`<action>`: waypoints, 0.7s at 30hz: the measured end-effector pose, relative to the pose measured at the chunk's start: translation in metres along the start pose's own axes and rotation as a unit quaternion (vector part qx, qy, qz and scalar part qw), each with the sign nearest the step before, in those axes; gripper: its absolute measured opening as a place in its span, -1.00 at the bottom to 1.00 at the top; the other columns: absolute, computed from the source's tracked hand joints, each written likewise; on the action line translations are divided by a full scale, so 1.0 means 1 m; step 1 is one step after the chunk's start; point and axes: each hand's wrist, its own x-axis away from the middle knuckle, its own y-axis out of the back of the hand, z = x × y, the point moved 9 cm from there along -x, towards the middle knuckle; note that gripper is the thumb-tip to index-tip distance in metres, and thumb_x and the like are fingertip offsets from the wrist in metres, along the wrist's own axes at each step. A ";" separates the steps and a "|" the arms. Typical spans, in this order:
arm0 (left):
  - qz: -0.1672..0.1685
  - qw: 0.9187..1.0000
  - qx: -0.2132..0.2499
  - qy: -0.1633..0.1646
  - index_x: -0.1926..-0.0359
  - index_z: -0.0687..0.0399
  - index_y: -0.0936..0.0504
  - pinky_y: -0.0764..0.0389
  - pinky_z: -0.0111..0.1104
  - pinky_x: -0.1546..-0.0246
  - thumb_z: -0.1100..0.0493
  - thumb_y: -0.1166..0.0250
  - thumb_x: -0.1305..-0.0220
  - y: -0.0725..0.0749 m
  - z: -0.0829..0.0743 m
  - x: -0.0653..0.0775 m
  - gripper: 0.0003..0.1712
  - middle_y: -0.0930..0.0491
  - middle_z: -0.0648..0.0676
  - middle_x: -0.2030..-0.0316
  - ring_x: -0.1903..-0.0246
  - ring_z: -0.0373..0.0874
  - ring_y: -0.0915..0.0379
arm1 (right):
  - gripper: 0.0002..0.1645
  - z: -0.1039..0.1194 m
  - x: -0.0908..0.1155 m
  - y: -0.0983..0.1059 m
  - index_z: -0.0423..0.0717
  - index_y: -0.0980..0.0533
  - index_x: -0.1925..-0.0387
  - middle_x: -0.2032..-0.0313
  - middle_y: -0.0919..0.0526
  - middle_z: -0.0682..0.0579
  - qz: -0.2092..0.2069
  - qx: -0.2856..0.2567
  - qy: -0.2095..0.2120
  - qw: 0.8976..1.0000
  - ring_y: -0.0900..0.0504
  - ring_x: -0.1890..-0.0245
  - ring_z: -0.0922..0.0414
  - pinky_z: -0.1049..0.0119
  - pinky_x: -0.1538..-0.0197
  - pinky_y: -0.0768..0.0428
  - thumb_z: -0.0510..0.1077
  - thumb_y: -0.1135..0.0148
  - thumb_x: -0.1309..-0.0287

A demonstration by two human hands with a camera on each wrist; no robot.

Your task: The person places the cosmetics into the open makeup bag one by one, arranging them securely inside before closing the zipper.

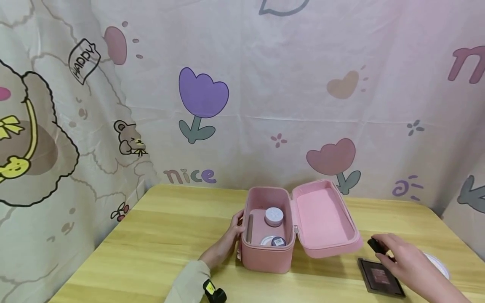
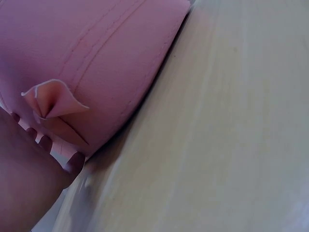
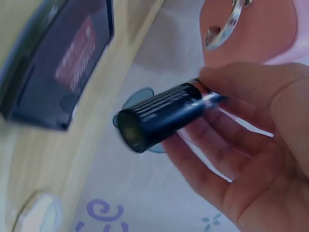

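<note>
A pink case [image 1: 267,261] stands on the table with its lid [image 1: 322,216] swung open to the right. Against the case's left side rests my left hand [image 1: 226,242]; the left wrist view shows its fingertips by a small pink bow [image 2: 53,104] on the case wall. Inside lie a white round jar [image 1: 274,216], a round container with a barcode label [image 1: 278,241] and a slim stick-like item [image 1: 250,228]. My right hand [image 1: 405,261] pinches a small black tube [image 3: 164,113] with white print and a copper-coloured band, above a dark palette [image 1: 380,277].
A white round item [image 1: 437,266] lies partly hidden behind the right hand. The wooden table [image 1: 151,244] backs onto a printed curtain [image 1: 257,105]. A black strap device [image 1: 214,291] sits on the left wrist. A silver metal ring [image 3: 229,26] is on the case.
</note>
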 end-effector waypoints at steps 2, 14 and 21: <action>-0.006 1.000 0.011 0.019 -0.51 0.01 0.16 0.09 0.20 -0.29 -0.07 0.04 -0.25 0.000 0.006 -0.003 -0.11 0.14 0.21 -0.47 -0.40 0.20 0.19 | -0.54 0.004 0.000 0.005 -0.27 -0.53 0.18 0.35 -0.58 0.07 -0.040 -0.021 0.011 0.999 -0.51 0.45 0.30 0.30 0.47 -0.62 -0.42 -0.49 0.22; -0.028 0.995 -0.018 0.097 -0.48 0.20 0.30 0.43 0.20 -0.29 0.07 0.19 -0.27 -0.048 -0.099 0.027 -0.16 0.36 0.34 -0.46 -0.41 0.27 0.49 | -0.46 0.006 0.002 0.022 -0.35 -0.51 0.09 0.27 -0.64 -0.14 -0.130 -0.119 -0.018 0.984 -0.45 0.29 0.50 0.47 0.49 -0.58 -0.50 -0.45 0.22; -0.027 0.995 -0.015 0.097 -0.49 0.16 0.29 0.43 0.17 -0.31 0.05 0.18 -0.27 -0.045 -0.090 0.026 -0.15 0.37 0.30 -0.47 -0.42 0.22 0.50 | -0.53 -0.014 0.004 0.019 -0.34 -0.47 0.04 0.26 -0.60 0.18 -0.125 -0.200 -0.086 0.968 -0.41 0.29 0.60 0.63 0.39 -0.51 -0.38 -0.41 0.02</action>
